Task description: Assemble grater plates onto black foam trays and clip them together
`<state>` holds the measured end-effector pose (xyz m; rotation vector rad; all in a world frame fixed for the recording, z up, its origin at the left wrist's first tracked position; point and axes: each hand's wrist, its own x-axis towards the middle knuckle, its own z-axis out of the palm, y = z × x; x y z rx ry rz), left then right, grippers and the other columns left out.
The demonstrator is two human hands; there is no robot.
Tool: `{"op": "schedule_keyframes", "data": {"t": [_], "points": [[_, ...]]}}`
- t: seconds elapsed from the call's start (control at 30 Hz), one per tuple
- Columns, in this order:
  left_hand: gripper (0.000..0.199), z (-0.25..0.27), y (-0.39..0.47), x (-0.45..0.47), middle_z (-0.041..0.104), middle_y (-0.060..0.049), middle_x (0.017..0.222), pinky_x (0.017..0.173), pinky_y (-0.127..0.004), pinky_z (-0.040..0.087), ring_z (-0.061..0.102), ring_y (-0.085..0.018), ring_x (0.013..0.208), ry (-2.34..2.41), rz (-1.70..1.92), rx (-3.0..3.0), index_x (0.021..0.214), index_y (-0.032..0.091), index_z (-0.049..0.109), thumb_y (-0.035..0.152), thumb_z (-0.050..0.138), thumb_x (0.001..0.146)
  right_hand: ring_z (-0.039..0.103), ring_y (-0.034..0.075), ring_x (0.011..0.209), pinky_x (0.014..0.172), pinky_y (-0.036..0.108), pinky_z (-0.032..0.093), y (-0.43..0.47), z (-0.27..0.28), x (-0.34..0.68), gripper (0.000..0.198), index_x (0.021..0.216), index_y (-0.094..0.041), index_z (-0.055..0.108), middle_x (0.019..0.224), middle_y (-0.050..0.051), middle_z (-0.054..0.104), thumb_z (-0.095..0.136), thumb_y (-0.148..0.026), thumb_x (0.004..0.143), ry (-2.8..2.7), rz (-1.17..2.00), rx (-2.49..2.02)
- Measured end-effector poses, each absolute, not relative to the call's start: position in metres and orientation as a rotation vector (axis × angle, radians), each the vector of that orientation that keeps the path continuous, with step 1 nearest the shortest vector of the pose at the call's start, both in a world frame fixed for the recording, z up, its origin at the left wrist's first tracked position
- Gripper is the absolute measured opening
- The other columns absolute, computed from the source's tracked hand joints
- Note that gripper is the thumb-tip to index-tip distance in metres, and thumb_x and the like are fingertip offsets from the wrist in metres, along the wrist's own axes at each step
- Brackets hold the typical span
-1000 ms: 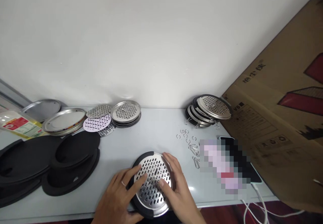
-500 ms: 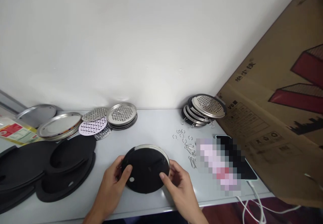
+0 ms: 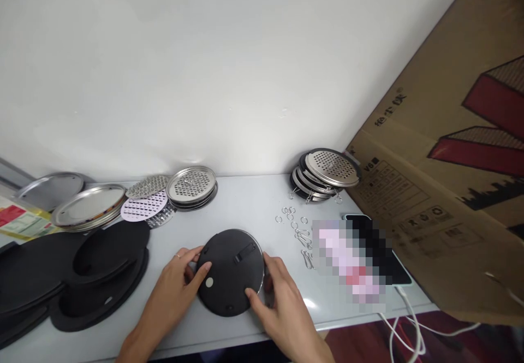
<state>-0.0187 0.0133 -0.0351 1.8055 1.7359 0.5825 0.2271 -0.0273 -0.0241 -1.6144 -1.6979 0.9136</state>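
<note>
Black disc (image 3: 229, 275), dark side up, nr front edge of gray table (image 3: 245, 194); on it or just above, can't tell which. Marked w/ pale round spot (image 3: 209, 282) on L part of face, dark slotted piece (image 3: 244, 253) at upper R & thin silver rim (image 3: 257, 242) along R edge. Held btwn 2 hands: L hand (image 3: 176, 281) clamped on L side, thumb on face, fingers partly hidden at edge, 1 finger w/ thin band (image 3: 177, 256); R hand (image 3: 282, 303) clamped on R side, thumb on lower face, fingers round edge. L of disc: overlapping black trays (image 3: 36, 265). Back-L of disc: plastic pack (image 3: 24, 218), stacked metal lids (image 3: 88, 204) & lilac perf. plate (image 3: 141, 207). Behind disc, a bit L: stack of perf. metal plates (image 3: 191, 184). Back-R of disc: stack of black-edged perf. discs (image 3: 332, 167), nr big cardboard box (image 3: 409, 215). Just R of disc: loose split rings (image 3: 279, 219) & wire clips (image 3: 307, 260). Farther R of disc: pinkish item (image 3: 344, 265), too pixelated to ID, next to phone (image 3: 400, 273) w/ white cables (image 3: 417, 330).
</note>
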Motion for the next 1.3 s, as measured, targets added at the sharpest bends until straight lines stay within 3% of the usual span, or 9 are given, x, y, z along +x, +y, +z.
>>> {"op": "schedule_keyframes", "data": {"t": [0.23,0.53,0.67,0.73,0.83,0.9,1.07,1.3], "points": [[0.054,-0.042,0.004,-0.021,0.060,-0.006,0.114,0.067,-0.034,0.055,0.061,-0.016,0.069,1.737,0.556,1.905,0.142,0.026,0.044,0.047,0.056,0.093,0.066,0.024,0.102,0.090,0.034,0.056,-0.031,-0.030,0.239,0.045,0.135,-0.024,0.053,0.125,0.007,0.058,0.060,-0.030,0.091,-1.763,0.756,-1.693],[0.050,-0.043,0.005,-0.026,0.059,-0.006,0.120,0.065,-0.033,0.055,0.063,-0.017,0.072,1.715,0.544,1.884,0.140,0.028,0.044,0.046,0.053,0.094,0.067,0.028,0.104,0.083,0.041,0.058,-0.029,-0.047,0.309,0.041,0.126,-0.020,0.058,0.126,0.010,0.061,0.049,-0.047,0.096,-1.626,0.325,-2.006],[0.053,-0.031,0.014,-0.026,0.061,-0.005,0.113,0.061,-0.034,0.055,0.059,-0.014,0.060,1.807,0.501,1.933,0.141,0.027,0.047,0.048,0.054,0.093,0.068,0.028,0.105,0.084,0.041,0.058,-0.029,-0.051,0.319,0.038,0.121,-0.021,0.063,0.124,0.010,0.063,0.046,-0.044,0.097,-1.631,0.260,-2.047],[0.051,-0.022,0.020,-0.020,0.060,-0.005,0.115,0.062,-0.033,0.054,0.062,-0.016,0.066,1.827,0.514,1.977,0.139,0.027,0.049,0.049,0.053,0.093,0.067,0.029,0.107,0.086,0.043,0.058,-0.028,-0.053,0.317,0.038,0.123,-0.020,0.063,0.127,0.011,0.062,0.044,-0.043,0.098,-1.641,0.263,-2.052],[0.036,-0.005,0.032,0.001,0.060,-0.004,0.121,0.076,-0.034,0.055,0.065,-0.019,0.087,1.702,0.583,2.101,0.129,0.028,0.055,0.040,0.051,0.095,0.062,0.033,0.119,0.094,0.049,0.055,-0.023,-0.055,0.312,0.042,0.129,-0.017,0.060,0.138,0.014,0.058,0.041,-0.040,0.100,-1.659,0.235,-2.081],[0.028,0.005,0.042,0.023,0.064,-0.003,0.117,0.085,-0.035,0.053,0.064,-0.018,0.091,1.567,0.583,2.183,0.121,0.028,0.060,0.032,0.049,0.096,0.058,0.036,0.125,0.100,0.053,0.051,-0.018,-0.054,0.310,0.043,0.132,-0.013,0.058,0.141,0.016,0.057,0.040,-0.036,0.101,-1.705,0.202,-2.080],[0.024,0.010,0.081,0.085,0.071,-0.002,0.107,0.089,-0.036,0.053,0.066,-0.020,0.100,1.347,0.435,2.374,0.111,0.025,0.067,0.024,0.047,0.098,0.059,0.035,0.117,0.092,0.051,0.054,-0.006,-0.049,0.311,0.033,0.123,-0.016,0.063,0.124,0.014,0.067,0.042,-0.026,0.099,-1.830,0.237,-2.017],[0.023,-0.013,0.133,0.144,0.069,-0.008,0.116,0.091,-0.041,0.055,0.066,-0.023,0.105,1.191,0.216,2.512,0.116,0.018,0.066,0.028,0.059,0.096,0.063,0.029,0.100,0.086,0.044,0.054,-0.008,-0.047,0.307,0.028,0.115,-0.019,0.066,0.107,0.009,0.069,0.043,-0.017,0.098,-1.896,0.308,-1.913]]}}
